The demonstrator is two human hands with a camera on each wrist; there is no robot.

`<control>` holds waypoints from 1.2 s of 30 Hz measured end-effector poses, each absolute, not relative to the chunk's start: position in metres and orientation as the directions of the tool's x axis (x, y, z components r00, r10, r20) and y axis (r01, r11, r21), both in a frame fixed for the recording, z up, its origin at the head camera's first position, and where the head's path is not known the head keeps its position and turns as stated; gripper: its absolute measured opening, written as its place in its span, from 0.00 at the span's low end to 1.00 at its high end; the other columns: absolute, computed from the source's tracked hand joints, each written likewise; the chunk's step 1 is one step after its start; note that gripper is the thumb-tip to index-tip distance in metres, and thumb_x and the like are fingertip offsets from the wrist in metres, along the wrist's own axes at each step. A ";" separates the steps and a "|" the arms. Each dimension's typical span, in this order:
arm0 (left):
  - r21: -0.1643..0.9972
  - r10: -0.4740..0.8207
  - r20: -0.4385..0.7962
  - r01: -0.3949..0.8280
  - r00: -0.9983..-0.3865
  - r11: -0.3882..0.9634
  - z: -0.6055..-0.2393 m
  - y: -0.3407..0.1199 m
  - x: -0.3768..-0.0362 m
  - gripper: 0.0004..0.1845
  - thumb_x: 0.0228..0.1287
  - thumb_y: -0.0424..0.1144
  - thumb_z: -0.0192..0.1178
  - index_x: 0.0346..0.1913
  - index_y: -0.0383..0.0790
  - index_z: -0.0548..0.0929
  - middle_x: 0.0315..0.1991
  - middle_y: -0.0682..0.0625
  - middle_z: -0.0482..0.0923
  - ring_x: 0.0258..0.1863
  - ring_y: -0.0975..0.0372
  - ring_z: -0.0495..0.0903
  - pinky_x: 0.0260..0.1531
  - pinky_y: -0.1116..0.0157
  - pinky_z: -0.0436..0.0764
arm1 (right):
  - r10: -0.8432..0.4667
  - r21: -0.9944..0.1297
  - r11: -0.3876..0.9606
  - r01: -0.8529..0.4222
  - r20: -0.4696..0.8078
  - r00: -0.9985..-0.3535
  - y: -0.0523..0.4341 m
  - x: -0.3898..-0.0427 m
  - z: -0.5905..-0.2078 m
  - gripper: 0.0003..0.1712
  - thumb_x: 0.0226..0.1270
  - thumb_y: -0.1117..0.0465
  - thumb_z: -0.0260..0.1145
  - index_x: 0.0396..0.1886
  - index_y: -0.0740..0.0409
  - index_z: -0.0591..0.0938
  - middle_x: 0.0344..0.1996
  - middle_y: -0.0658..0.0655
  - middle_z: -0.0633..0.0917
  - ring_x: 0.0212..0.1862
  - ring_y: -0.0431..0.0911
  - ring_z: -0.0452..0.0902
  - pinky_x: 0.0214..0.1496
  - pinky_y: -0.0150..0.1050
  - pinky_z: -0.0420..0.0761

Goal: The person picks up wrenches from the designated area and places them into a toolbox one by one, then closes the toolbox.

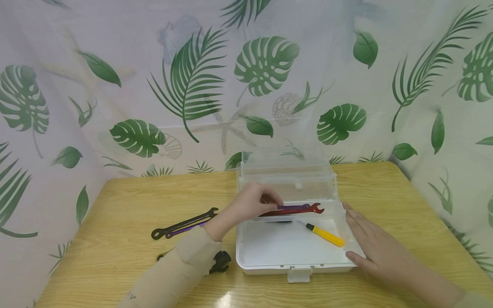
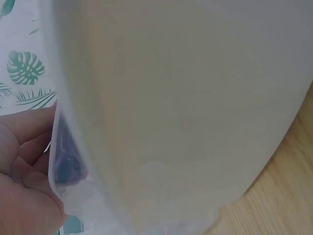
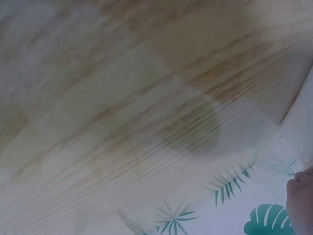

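Over the open plastic box (image 1: 269,252), near its back wall, the red wrench (image 1: 298,209) lies level with its open jaw end pointing to 3 o'clock. The person's left hand (image 1: 252,204) holds the wrench at its 9 o'clock end, fingers curled down over the shank; whether the wrench rests on an inner ledge or hangs free in the grip cannot be told. The left wrist view shows only fingertips (image 2: 27,161) pressed against translucent plastic, with a dark blurred shape behind it.

On the box floor, at 5 o'clock from the wrench and apart from it, lies a yellow-handled screwdriver (image 1: 325,235), its dark tip pointing to 10 o'clock. The clear lid (image 1: 286,171) stands open at 12 o'clock.

At 3 o'clock, the right hand (image 1: 371,244) lies flat with straight fingers against the box's right rim, holding nothing; the right wrist view shows little more than blurred wood grain and a fingertip at its edge.

On the wooden table (image 1: 127,205), at 9 o'clock from the box and well apart from it, a black wrench (image 1: 185,223) and a purple wrench (image 1: 186,230) lie side by side, touching. A small black object (image 1: 221,261) sits just beside the box's front left corner, partly covered by the sleeve (image 1: 173,269).
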State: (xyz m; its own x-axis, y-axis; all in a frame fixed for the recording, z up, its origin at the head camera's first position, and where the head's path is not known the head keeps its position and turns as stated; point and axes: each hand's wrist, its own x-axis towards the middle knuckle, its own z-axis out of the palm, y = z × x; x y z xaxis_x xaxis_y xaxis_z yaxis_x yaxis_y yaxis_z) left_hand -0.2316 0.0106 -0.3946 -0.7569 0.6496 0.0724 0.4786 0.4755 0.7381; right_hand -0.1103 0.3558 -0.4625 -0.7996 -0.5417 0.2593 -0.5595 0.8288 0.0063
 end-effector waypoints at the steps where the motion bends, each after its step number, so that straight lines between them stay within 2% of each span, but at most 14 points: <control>1: 0.735 0.654 0.073 0.484 -0.753 0.475 -0.395 0.012 -0.231 0.06 0.69 0.26 0.68 0.44 0.34 0.93 0.44 0.43 0.93 0.44 0.55 0.90 0.43 0.75 0.85 | -0.541 0.005 0.829 -0.560 0.260 -0.799 0.356 -0.110 -0.462 0.54 0.74 0.43 0.68 0.85 0.67 0.54 0.87 0.61 0.54 0.84 0.27 0.26 0.81 0.19 0.27; 9: 0.744 0.674 0.052 0.478 -0.737 0.466 -0.403 0.018 -0.230 0.05 0.68 0.25 0.69 0.41 0.35 0.93 0.41 0.43 0.93 0.38 0.61 0.89 0.40 0.77 0.85 | -0.546 0.007 0.825 -0.565 0.267 -0.794 0.356 -0.110 -0.462 0.55 0.73 0.43 0.68 0.85 0.67 0.54 0.87 0.61 0.53 0.84 0.28 0.25 0.81 0.19 0.27; 23: 0.761 0.677 0.033 0.457 -0.735 0.459 -0.403 0.017 -0.230 0.06 0.68 0.25 0.69 0.44 0.34 0.93 0.44 0.42 0.93 0.40 0.59 0.90 0.41 0.77 0.85 | -0.579 0.019 0.797 -0.604 0.309 -0.755 0.357 -0.113 -0.464 0.54 0.72 0.44 0.70 0.83 0.70 0.57 0.87 0.62 0.54 0.85 0.29 0.26 0.83 0.21 0.29; 29: 0.779 0.690 0.026 0.447 -0.724 0.440 -0.403 0.017 -0.231 0.08 0.68 0.23 0.68 0.45 0.33 0.92 0.45 0.41 0.93 0.43 0.57 0.91 0.43 0.77 0.85 | -0.567 0.022 0.810 -0.587 0.289 -0.771 0.357 -0.112 -0.465 0.54 0.73 0.43 0.69 0.84 0.68 0.56 0.87 0.61 0.53 0.85 0.30 0.27 0.82 0.21 0.28; 36: 0.760 0.659 0.021 0.441 -0.752 0.478 -0.401 0.010 -0.233 0.08 0.69 0.25 0.68 0.46 0.34 0.92 0.46 0.43 0.92 0.46 0.56 0.90 0.46 0.74 0.86 | -0.541 0.001 0.828 -0.560 0.260 -0.800 0.357 -0.111 -0.464 0.53 0.74 0.43 0.68 0.84 0.67 0.57 0.87 0.60 0.53 0.86 0.30 0.32 0.81 0.19 0.28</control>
State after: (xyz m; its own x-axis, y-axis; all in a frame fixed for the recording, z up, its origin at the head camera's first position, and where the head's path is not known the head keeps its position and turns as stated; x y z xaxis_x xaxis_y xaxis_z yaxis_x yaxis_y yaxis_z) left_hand -0.2334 0.0104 -0.4012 -0.7521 0.6587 0.0215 0.4407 0.4784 0.7596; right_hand -0.1108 0.3566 -0.4639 -0.7996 -0.5414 0.2600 -0.5605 0.8282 0.0009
